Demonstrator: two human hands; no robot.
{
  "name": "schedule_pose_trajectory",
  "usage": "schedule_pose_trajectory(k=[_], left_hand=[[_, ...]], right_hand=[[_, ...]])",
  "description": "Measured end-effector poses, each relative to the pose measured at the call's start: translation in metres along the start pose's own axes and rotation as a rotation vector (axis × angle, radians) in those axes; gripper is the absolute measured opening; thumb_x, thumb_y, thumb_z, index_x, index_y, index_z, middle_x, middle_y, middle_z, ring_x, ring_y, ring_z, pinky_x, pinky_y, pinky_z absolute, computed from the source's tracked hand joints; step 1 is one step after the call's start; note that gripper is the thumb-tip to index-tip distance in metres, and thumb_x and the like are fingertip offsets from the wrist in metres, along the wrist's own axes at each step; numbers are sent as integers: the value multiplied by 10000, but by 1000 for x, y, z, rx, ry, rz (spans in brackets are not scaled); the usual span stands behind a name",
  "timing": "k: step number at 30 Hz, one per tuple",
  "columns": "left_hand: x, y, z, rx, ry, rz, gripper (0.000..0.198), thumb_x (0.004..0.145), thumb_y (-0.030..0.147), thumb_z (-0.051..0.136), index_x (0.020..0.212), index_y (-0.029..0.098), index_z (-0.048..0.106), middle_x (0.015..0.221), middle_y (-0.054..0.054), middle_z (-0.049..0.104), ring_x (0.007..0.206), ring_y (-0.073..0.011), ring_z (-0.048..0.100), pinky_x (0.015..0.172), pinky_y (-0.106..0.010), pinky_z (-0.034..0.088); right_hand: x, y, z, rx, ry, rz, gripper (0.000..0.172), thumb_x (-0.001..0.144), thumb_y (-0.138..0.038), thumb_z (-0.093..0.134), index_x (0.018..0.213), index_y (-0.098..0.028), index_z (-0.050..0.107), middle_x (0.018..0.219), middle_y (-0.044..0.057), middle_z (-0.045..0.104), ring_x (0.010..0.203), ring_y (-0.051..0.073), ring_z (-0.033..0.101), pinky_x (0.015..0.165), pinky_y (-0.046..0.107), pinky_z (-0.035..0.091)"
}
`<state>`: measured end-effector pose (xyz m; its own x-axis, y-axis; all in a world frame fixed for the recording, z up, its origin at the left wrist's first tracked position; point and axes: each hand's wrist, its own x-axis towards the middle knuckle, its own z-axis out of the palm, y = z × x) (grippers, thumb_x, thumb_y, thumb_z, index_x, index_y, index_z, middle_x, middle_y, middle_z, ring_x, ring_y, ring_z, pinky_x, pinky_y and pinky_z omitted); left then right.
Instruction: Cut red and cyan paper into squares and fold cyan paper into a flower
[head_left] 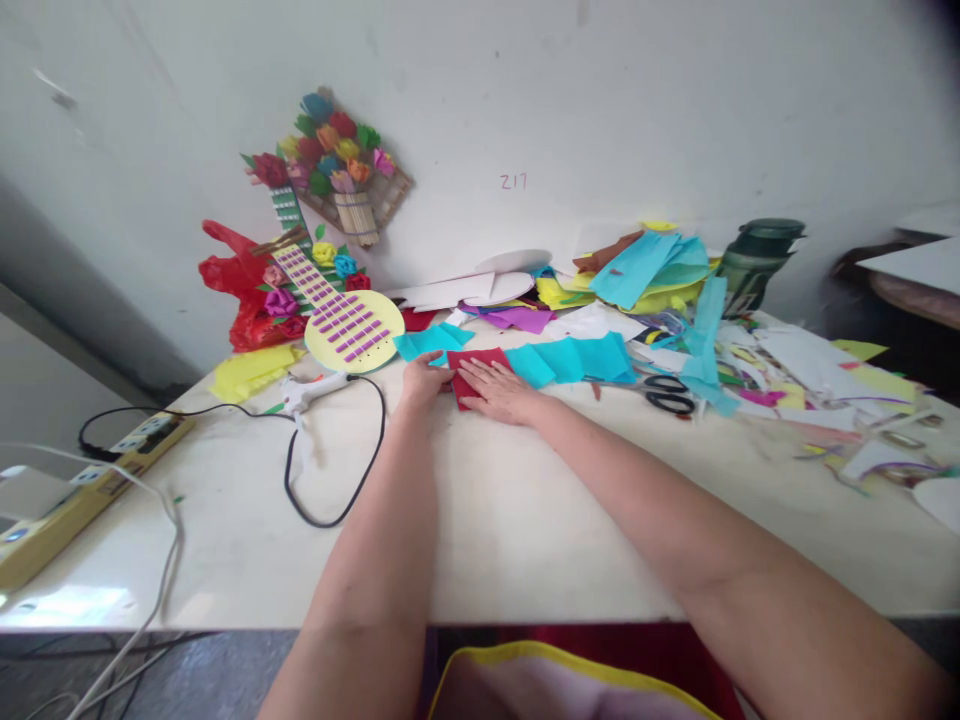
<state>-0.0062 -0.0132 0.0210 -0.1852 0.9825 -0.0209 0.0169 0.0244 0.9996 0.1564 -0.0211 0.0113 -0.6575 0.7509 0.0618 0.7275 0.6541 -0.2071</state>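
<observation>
Wall: is bearing red handwriting — "217".
Table: is carrying paper scraps toward its back right corner.
Blue paper: is flanking the red paper.
Right hand: is lying flat on the red paper, fingers extended, gripping nothing.
Red paper: is resting mid-surface, nearer the back edge.
Left hand: is curling at its left side — cannot tell whether it's pinching.
Scissors: are lying by the blue paper's right end.

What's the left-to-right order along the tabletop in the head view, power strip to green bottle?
Power strip → glue gun → left hand → red paper → black scissor handles → green bottle.
</observation>
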Motion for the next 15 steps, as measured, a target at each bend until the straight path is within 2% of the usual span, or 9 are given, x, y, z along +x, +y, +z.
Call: schedule_pose_trajectory(k=[9, 15], left_hand=[[-2, 5, 2, -21, 41, -82, 600, 606, -26, 616, 1188, 64, 496, 609, -23, 603, 549, -147, 614, 663, -322, 523], [2, 2, 3, 24, 74, -63, 532, 611, 103, 695, 1118, 76, 536, 702, -66, 625, 585, -159, 618, 639, -316, 519]], right_hand=[[0, -1, -2, 19, -37, -16, 662, 862, -542, 203, 1428, -200, 156, 1494, -16, 95, 1373, 188, 29, 1101, 422, 26], [2, 1, 0, 9, -35, -15, 660, 861, -552, 203, 1428, -219, 149, 1493, -7, 112, 1373, 191, 33, 1096, 423, 19]])
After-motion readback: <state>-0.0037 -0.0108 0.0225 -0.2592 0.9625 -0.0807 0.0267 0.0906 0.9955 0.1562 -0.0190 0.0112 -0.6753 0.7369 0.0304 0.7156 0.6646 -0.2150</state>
